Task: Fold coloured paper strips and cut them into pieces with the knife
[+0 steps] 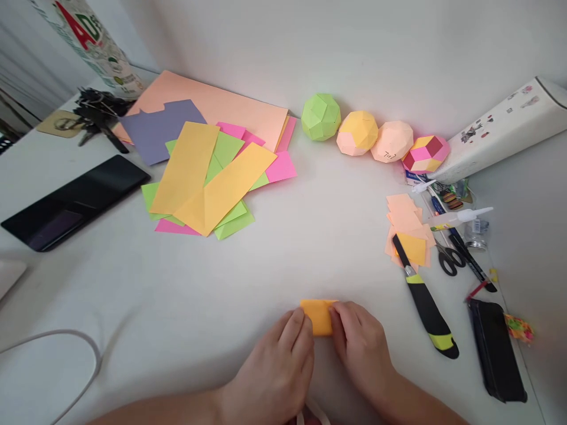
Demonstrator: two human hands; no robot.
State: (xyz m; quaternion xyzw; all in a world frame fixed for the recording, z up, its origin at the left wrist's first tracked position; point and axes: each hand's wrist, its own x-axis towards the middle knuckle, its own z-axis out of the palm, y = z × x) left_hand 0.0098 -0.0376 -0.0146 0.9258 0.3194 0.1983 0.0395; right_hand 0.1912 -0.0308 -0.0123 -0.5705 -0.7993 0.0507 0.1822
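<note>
Between my two hands, low in the middle of the head view, is a small piece of orange paper (pixel 321 319) that looks folded. My left hand (pixel 281 360) is closed on its left edge, fingers bent and pressed together. At its right edge, my right hand (pixel 361 342) pinches the paper between thumb and fingers. Parts of the paper are hidden under the fingertips. To the right of my right hand lies a knife (pixel 429 316) with a black and lime handle, its blade resting over small peach and orange paper squares (pixel 403 212).
Coloured paper strips (pixel 190 171) lie in a loose pile at the back left, beside a black phone (pixel 75 203). Several paper balls (pixel 321 117) line the wall. Scissors (pixel 450 260), a black pouch (pixel 498 351) and a white box (pixel 496 130) are at the right; a white cable (pixel 91 342) curls at left.
</note>
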